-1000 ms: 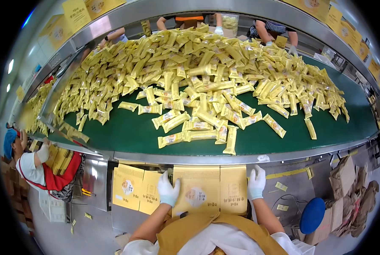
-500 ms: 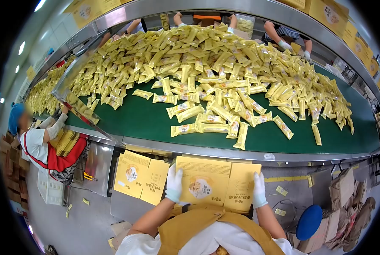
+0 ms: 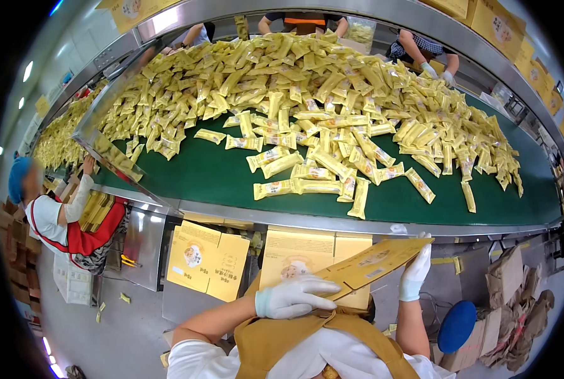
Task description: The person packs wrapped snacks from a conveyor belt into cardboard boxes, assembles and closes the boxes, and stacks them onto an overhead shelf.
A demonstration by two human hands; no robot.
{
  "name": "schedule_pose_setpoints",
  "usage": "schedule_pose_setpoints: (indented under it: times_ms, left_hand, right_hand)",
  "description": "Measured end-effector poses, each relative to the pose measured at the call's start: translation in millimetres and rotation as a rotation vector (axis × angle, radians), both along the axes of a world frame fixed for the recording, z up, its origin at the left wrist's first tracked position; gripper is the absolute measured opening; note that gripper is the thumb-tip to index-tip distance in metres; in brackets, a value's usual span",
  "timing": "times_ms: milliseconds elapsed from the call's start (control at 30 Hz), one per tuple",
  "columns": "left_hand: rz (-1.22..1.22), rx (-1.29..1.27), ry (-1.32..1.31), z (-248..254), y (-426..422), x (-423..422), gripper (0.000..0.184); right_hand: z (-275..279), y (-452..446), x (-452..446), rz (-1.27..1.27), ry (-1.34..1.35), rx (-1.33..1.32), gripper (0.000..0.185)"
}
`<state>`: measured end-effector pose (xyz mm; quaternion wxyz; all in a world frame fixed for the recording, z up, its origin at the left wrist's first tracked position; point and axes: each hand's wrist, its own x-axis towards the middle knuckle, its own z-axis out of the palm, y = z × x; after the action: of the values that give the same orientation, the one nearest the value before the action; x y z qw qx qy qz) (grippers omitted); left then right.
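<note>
A flattened yellow carton is tilted in front of my chest. My right hand, in a white glove, grips its raised right end. Across its lower left end lies my left hand, gloved too, with its fingers spread. Beneath it is another flat yellow carton with a printed round picture. To the left, a further flat carton lies on a metal surface. Beyond my hands, a large pile of yellow wrapped packets covers much of the green belt.
A co-worker in a blue cap and red apron stands at the left. Other people's arms reach in behind the pile. A metal edge runs along the belt. At the right are a blue stool and brown cardboard.
The carton between my hands has tilted, its right end rising, and another carton shows beneath. My left hand has moved from the left edge onto the carton. My right hand has moved right.
</note>
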<state>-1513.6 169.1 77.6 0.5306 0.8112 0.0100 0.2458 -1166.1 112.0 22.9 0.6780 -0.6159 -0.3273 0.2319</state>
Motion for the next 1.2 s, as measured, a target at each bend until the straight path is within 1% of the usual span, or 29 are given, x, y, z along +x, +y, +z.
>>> schedule_pose_setpoints:
  times_ms: [67, 100, 167, 200, 267, 300, 367, 400, 467, 533, 633, 667, 700, 733, 800, 833, 867, 933, 967, 1000, 1067, 1100, 1167, 1200]
  left_hand:
    - [0.045, 0.138, -0.044, 0, 5, 1, 0.041]
    - [0.069, 0.206, -0.066, 0, 6, 1, 0.04]
    - [0.087, 0.298, -0.077, 0, 7, 1, 0.04]
    - [0.099, 0.345, -0.083, 0, 8, 0, 0.04]
    - [0.113, 0.341, -0.097, -4, 4, -1, 0.041]
    - [0.118, 0.338, -0.102, -6, 2, -2, 0.041]
    - [0.126, 0.359, -0.122, -6, 2, -3, 0.041]
    - [0.131, 0.371, -0.134, -6, 3, -3, 0.041]
    - [0.149, 0.405, -0.175, -5, 5, -3, 0.039]
    - [0.138, 0.466, -0.202, -1, 9, -2, 0.037]
    - [0.068, 0.595, -0.264, 10, 14, 6, 0.03]
    - [0.037, 0.631, -0.311, 13, 15, 11, 0.028]
    - [0.006, 0.668, -0.358, 17, 17, 13, 0.027]
    - [-0.087, 0.68, -0.268, 22, 22, 14, 0.025]
    - [-0.27, 0.7, -0.085, 36, 34, 16, 0.026]
    - [-0.138, 0.718, -0.018, 46, 37, 20, 0.033]
    - [-0.039, 0.757, 0.039, 53, 42, 21, 0.035]
    - [0.156, 0.834, 0.157, 60, 52, 23, 0.038]
    - [0.181, 0.813, 0.157, 47, 56, 25, 0.04]
    - [0.107, 0.803, 0.316, 33, 57, 28, 0.041]
    - [-0.036, 0.762, 0.634, 13, 55, 35, 0.044]
    - [-0.146, 0.734, 0.89, 38, 55, 45, 0.035]
    - [0.23, 0.97, 0.28, 26, 61, 45, 0.025]
    - [0.415, 1.062, -0.037, 21, 63, 43, 0.026]
  right_hand:
    - [16, -7, -15, -0.021, -0.026, -0.021, 0.06]
    - [13, -15, -17, 0.079, -0.007, -0.262, 0.056]
    - [5, -22, -36, 0.209, 0.22, -0.328, 0.056]
    - [9, -17, -37, 0.18, 0.301, -0.19, 0.058]
    - [27, -4, -34, 0.125, 0.457, 0.075, 0.062]
    - [34, -4, -30, 0.168, 0.354, 0.073, 0.065]
    - [12, -5, -13, 0.112, 0.158, -0.056, 0.064]
    - [12, -4, -12, 0.084, 0.057, -0.12, 0.064]
    - [13, -8, -15, 0.065, 0.016, -0.116, 0.06]
    - [34, -12, -35, 0.006, -0.054, -0.081, 0.055]
    - [37, -24, -16, 0.004, -0.062, -0.329, 0.045]
    - [26, -28, -2, 0.045, -0.123, -0.315, 0.037]
    - [48, -23, -12, 0.139, -0.08, -0.277, 0.037]
    - [78, -16, -25, 0.232, -0.037, -0.24, 0.038]
    - [107, -12, -31, 0.359, -0.061, -0.329, 0.031]
    - [121, -9, -35, 0.437, -0.384, -0.407, 0.022]
    - [144, -9, -41, 0.561, -0.616, -0.659, 0.015]
    - [145, -1, -56, 0.78, -1.081, -0.552, 0.015]
    - [138, 7, -66, 0.762, -1.177, -0.543, 0.018]
    - [131, 16, -74, 0.745, -1.246, -0.532, 0.027]
    - [128, 34, -89, 0.968, -1.19, -0.517, 0.042]
    - [130, 41, -92, 1.101, -1.221, -0.663, 0.057]
    - [130, 46, -80, 1.258, -1.109, -0.539, 0.069]
    - [129, 49, -69, 1.336, -1.051, -0.475, 0.076]
